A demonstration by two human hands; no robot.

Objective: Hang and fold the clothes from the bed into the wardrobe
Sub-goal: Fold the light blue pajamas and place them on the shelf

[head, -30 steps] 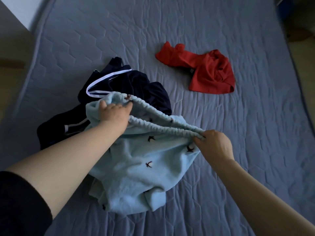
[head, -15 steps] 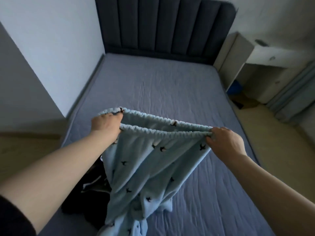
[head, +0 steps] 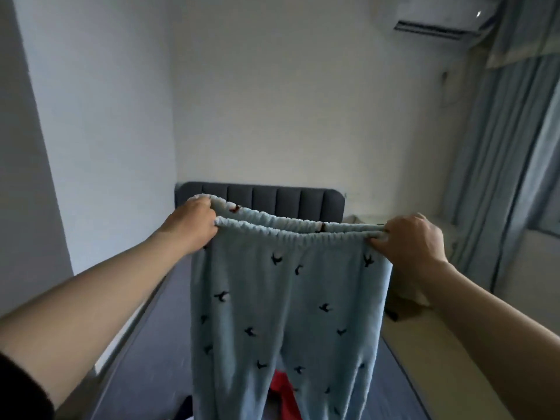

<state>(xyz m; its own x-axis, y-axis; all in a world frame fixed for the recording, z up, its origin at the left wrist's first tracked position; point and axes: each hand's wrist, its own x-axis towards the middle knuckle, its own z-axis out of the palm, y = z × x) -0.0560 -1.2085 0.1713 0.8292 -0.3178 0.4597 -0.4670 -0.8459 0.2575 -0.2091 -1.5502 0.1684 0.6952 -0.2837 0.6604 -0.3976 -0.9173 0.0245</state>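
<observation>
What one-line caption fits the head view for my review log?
Left hand and right hand hold light blue bird-print pajama pants up by the waistband above the bed.

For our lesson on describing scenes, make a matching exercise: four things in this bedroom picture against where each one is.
Things:
1. light blue trousers
2. red garment
3. headboard
4. air conditioner

Places:
A. high on the wall, upper right
B. held up by the waistband in both hands
C. on the bed, seen between the trouser legs
D. against the far wall

Pairs: 1-B, 2-C, 3-D, 4-A
</observation>
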